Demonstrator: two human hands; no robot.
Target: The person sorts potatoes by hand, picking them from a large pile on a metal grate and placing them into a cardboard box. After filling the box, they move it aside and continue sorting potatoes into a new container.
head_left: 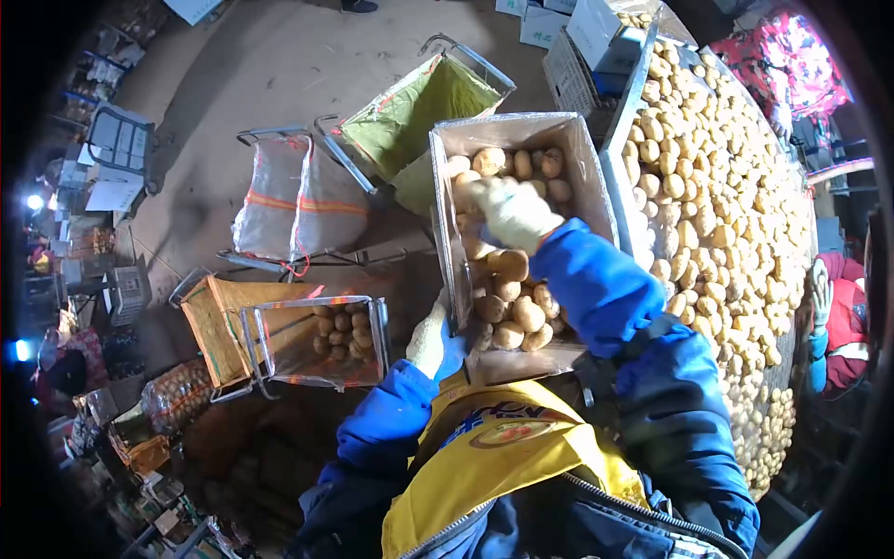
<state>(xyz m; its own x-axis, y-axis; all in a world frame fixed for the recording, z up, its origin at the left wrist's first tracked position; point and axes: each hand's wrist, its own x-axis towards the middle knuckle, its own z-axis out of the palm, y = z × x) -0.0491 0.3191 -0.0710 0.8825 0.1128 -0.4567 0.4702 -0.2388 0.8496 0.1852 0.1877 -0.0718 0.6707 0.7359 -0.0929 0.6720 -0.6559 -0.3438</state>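
Note:
Before me stands a cardboard box (607, 191) lined with clear plastic, with many potatoes (528, 314) inside. My right hand (514, 212), in a pale glove, reaches over the potatoes in its upper middle part. The fingers point down and left and are smeared; whether they hold a potato is not visible. At the box's near left edge, my left hand (430, 343), in a pale glove with blue on it, grips the box wall. Its fingertips are partly hidden.
To the right is a metal-edged table (615, 140) heaped with potatoes. On the left stand a green sack (391, 112) on a frame, a white mesh sack (279, 200) and a plastic-lined frame (279, 345) with potatoes. Another person's gloved hand (821, 293) is at the table's far side.

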